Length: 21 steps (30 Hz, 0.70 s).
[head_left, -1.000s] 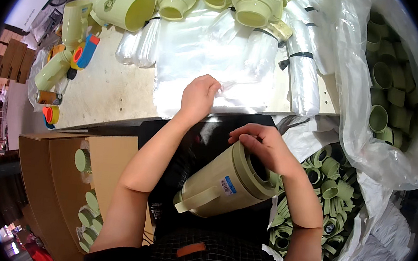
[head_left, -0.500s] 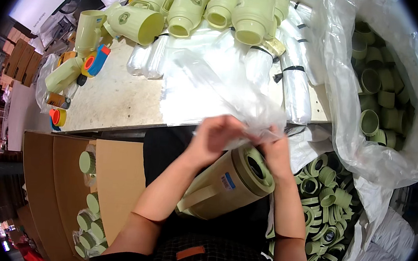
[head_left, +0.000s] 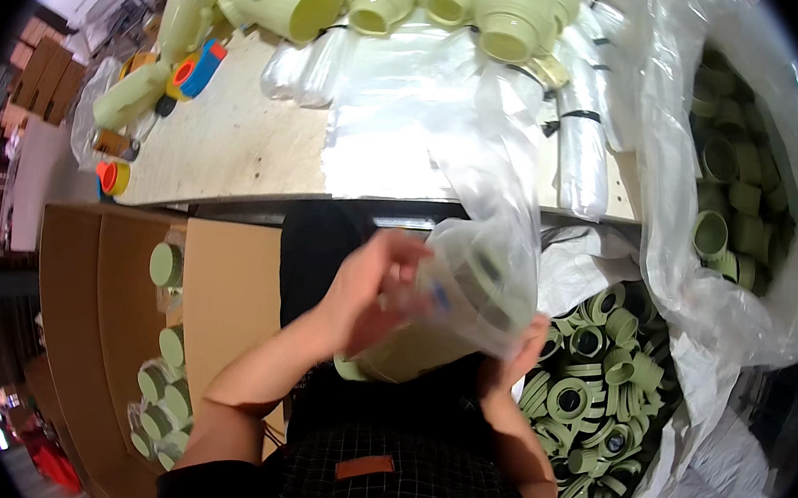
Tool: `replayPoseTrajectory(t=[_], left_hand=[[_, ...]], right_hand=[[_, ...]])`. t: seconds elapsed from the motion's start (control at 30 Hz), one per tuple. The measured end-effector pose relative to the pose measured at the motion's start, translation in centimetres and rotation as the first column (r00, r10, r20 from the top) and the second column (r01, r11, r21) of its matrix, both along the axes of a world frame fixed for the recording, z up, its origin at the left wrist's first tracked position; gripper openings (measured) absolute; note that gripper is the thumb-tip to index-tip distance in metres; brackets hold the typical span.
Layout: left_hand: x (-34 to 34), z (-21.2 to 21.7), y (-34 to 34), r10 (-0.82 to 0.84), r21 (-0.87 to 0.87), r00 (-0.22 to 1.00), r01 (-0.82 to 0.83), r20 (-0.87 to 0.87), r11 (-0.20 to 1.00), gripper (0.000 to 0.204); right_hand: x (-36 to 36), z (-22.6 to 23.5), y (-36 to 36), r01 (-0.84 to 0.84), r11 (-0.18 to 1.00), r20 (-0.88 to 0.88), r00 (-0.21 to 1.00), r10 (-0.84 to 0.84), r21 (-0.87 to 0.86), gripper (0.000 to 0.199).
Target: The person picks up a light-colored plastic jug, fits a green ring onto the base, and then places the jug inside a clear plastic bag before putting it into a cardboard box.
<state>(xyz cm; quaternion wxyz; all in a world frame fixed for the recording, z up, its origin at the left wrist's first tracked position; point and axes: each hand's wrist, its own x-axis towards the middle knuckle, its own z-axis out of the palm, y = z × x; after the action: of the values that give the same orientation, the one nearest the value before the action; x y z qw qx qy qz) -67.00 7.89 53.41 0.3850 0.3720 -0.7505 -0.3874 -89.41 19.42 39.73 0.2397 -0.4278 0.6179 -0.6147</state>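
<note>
A pale green thermos jug (head_left: 414, 353) leans across my lap, its top end up and to the right. A clear plastic bag (head_left: 484, 280) covers its top and upper side, and the bag's far end trails up onto the table. On the jug's left side my left hand (head_left: 364, 289), blurred by motion, has its fingers curled at the bag's edge. Low on the right side, my right hand (head_left: 515, 356) pinches the bag's rim. Through the film a blue-marked label (head_left: 439, 295) shows faintly.
Several green jugs (head_left: 513, 27) line the far side of the table (head_left: 227, 153), near rolled plastic bags (head_left: 580, 165). A cardboard box (head_left: 227, 315) with green lids stands left. On the right are a sack of green rings (head_left: 568, 399) and a lined bag of green cups (head_left: 711, 234).
The bag has come down over the jug's top, which was bare before. My hands have parted, the right one moving lower, the left one farther left. The view has shifted, so the table sits higher.
</note>
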Motion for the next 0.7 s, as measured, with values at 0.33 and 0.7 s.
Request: replayPoseTrajectory(t=[0.33, 0.7], left_hand=[[11.1, -4.5, 14.8, 0.608, -0.334, 0.734, -0.515, 0.303, 0.789, 0.055], [41.1, -4.8, 23.4, 0.842, 0.079, -0.031, -0.993, 0.538, -0.086, 0.032]], right_hand=[[10.6, 3.7, -1.5, -0.968, 0.176, 0.461, 0.240, 0.854, 0.179, 0.069], [25.4, 15.1, -3.5, -0.969, -0.234, 0.014, -0.236, 0.972, -0.079, 0.076]])
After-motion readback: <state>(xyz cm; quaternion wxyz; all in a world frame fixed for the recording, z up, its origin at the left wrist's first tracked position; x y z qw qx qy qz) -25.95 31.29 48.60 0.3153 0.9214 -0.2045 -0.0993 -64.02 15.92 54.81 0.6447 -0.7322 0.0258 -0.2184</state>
